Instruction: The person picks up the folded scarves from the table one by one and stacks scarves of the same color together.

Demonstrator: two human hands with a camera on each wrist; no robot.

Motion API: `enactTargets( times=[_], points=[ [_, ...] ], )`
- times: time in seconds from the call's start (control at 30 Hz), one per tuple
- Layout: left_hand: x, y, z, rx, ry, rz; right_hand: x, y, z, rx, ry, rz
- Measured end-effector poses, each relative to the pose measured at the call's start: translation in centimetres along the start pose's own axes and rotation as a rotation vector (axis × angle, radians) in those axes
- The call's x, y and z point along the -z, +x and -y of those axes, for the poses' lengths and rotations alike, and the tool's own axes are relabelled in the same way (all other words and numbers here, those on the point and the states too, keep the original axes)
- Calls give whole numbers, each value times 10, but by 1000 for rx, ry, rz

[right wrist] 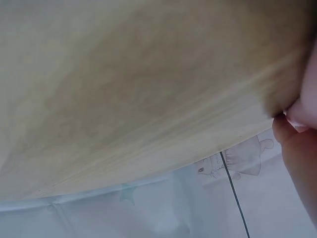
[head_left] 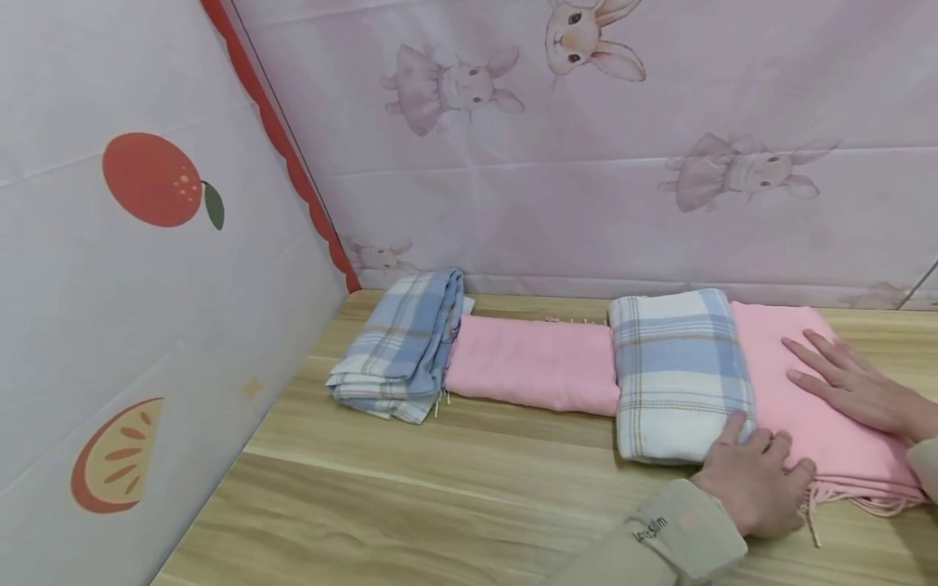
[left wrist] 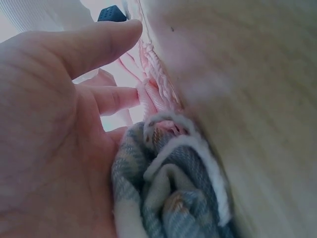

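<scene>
At the right of the head view a folded pink scarf (head_left: pixel 787 391) with a twisted fringe lies on the table, partly under my hands. My right hand (head_left: pixel 865 387) rests on top of it, fingers spread. My left hand (head_left: pixel 758 480) touches the near edges of the pink scarf and the folded blue-and-white plaid scarf (head_left: pixel 677 374) beside it. In the left wrist view, the left hand (left wrist: pixel 64 114) has its thumb extended beside the plaid scarf's rolled end (left wrist: pixel 173 193). The right wrist view shows part of the right hand (right wrist: pixel 299 158) at the table's edge.
Left of the plaid scarf lies another folded pink cloth (head_left: pixel 535 362), then a second blue-and-white plaid bundle (head_left: pixel 403 342) with loosely stacked layers. All lie in a row on the wooden table (head_left: pixel 410 505). A rabbit-print backdrop (head_left: pixel 586 187) stands behind, a fruit-print one (head_left: pixel 110 309) at left.
</scene>
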State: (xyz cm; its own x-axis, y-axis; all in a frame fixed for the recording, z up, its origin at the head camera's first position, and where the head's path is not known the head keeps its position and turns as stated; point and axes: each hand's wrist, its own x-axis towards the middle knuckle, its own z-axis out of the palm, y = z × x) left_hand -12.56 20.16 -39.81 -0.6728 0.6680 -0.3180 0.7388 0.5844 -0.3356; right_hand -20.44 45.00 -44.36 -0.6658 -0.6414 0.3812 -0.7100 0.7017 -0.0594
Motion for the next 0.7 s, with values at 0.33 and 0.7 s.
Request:
enactTargets(
  times=[0.33, 0.7],
  points=[
    [3, 1, -6, -19, -17, 24, 3, -2, -4, 218, -55, -84],
    [12, 2, -10, 86, -3, -13, 3, 7, -10, 265, -175, -79]
  ],
)
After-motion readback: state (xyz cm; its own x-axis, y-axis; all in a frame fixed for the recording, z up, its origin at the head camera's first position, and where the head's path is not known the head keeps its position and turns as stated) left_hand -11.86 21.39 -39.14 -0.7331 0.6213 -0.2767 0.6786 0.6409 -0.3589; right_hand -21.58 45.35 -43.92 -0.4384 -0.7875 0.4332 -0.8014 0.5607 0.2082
